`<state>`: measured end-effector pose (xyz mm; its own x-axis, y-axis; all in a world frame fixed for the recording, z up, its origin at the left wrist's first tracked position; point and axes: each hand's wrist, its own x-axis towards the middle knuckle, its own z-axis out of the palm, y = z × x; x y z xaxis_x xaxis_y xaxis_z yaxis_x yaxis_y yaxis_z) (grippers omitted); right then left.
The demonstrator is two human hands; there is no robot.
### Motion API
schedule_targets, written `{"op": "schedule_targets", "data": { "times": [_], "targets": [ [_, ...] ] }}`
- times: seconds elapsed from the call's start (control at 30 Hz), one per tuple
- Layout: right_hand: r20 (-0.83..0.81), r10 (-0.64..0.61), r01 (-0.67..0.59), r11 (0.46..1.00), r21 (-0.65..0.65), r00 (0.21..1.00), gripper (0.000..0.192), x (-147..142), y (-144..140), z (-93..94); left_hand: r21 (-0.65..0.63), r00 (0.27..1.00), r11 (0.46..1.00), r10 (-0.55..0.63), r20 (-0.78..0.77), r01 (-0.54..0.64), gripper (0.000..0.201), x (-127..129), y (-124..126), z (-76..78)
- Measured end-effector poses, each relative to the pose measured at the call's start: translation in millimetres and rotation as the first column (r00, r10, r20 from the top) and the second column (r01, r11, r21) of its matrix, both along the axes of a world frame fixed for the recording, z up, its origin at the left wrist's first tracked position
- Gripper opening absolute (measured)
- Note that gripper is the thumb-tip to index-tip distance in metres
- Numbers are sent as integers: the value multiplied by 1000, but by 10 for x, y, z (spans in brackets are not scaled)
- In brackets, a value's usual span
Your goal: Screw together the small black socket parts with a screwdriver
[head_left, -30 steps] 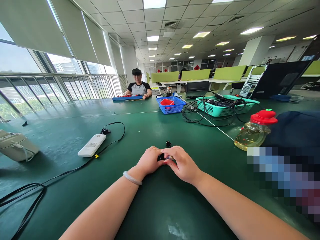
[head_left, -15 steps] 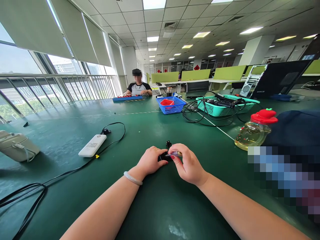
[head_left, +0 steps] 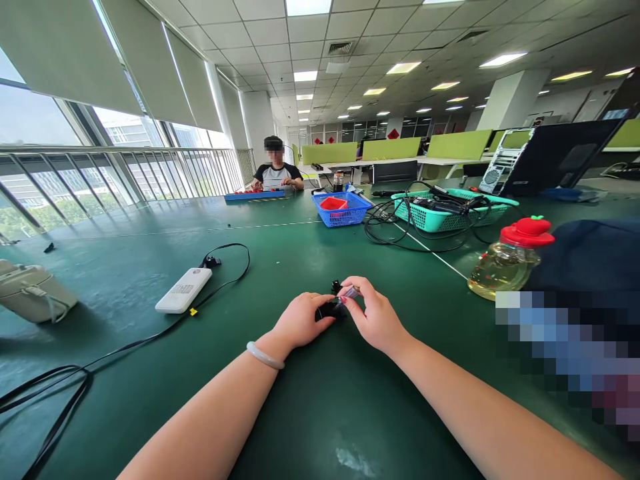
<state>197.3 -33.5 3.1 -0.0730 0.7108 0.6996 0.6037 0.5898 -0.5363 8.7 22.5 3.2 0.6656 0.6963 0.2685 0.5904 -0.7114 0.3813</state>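
My left hand [head_left: 299, 321], a pale bangle on its wrist, pinches a small black part [head_left: 327, 309] down on the green table [head_left: 150, 280]. Beside it, my right hand [head_left: 375, 317] grips a thin, silvery, pen-like tool [head_left: 350, 292] between thumb and fingers, its tip angled toward the black part. A second small black piece [head_left: 335, 287] stands on the table just beyond my fingers. Most of the held part is hidden by my fingers.
A white power bank [head_left: 183, 290] with a black cable [head_left: 125, 347] lies left. A beige pouch [head_left: 30, 293] sits far left. A red-capped bottle [head_left: 510, 260] stands right, with blue [head_left: 343, 210] and teal [head_left: 450, 213] baskets behind. Another person [head_left: 276, 172] sits across the table.
My right hand lifted off the black part, drew the thin tool up into its fingertips and shifted slightly forward. My left hand stayed on the part.
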Motion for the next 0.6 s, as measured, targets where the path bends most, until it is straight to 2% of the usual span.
{"op": "schedule_targets", "data": {
  "times": [0.17,0.23,0.3,0.4,0.5,0.6],
  "targets": [
    [-97,2,-5,1000,-24,995,14,27,11,16,40,989,999,9,148,-15,40,-2,-32,5],
    [-211,-13,16,1000,12,977,13,42,23,22,91,980,995,10,196,-29,40,-2,-37,1],
    [-371,-47,68,997,46,928,15,71,49,20,126,976,989,55,212,-84,41,3,-32,-4],
    [-537,-112,149,989,26,836,21,147,118,-10,124,966,964,216,141,-234,44,12,-14,-5],
    [-549,-204,190,978,-84,810,24,232,207,-73,104,932,928,363,-16,-359,47,14,-5,7],
    [-540,-265,187,962,-197,799,22,284,281,-135,107,904,913,405,-135,-393,45,12,-25,22]
  ]
}}
